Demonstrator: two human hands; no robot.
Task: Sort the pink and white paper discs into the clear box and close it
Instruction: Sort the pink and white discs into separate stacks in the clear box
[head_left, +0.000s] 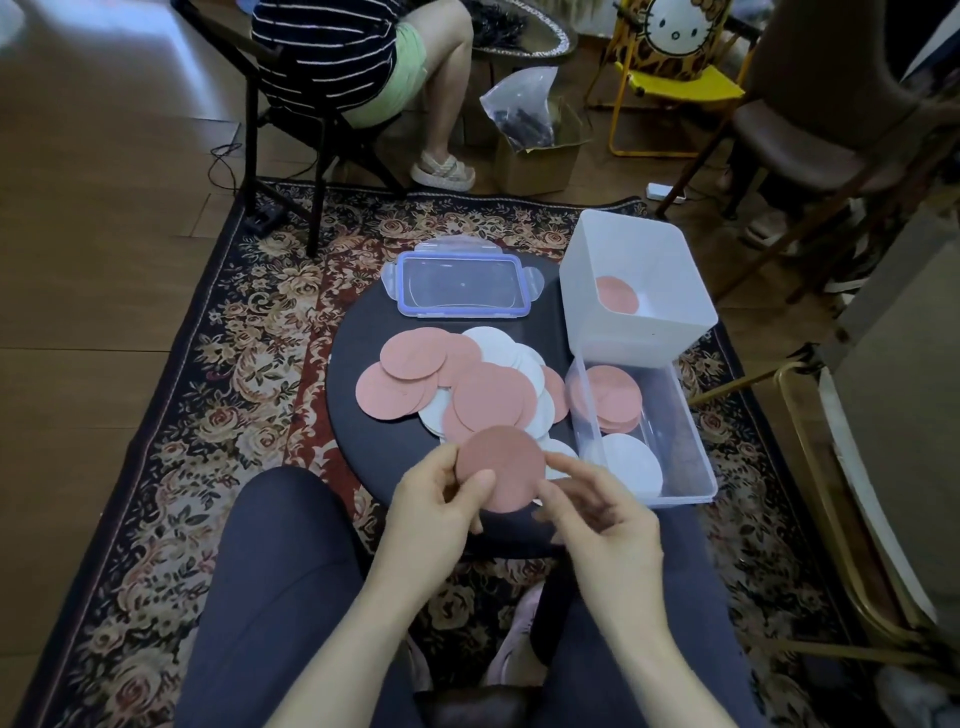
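A pink paper disc (501, 465) is pinched at its left edge by my left hand (441, 506), above the near rim of a round dark stool (363, 415). My right hand (602, 514) is beside the disc's right edge with fingers spread; whether it touches the disc I cannot tell. A heap of pink and white discs (467, 387) lies on the stool. The clear box (696, 457) at the right holds a pink stack (608, 397) at its far end and a white stack (631, 462) at its near end. Its blue-rimmed lid (460, 285) lies behind the heap.
A white tub (623, 332) with one pink disc inside stands behind the clear box. The stool sits on a floral rug (234, 364). A seated person (363, 67) on a black chair is beyond the rug. A cardboard box (535, 161) and chairs stand at the back right.
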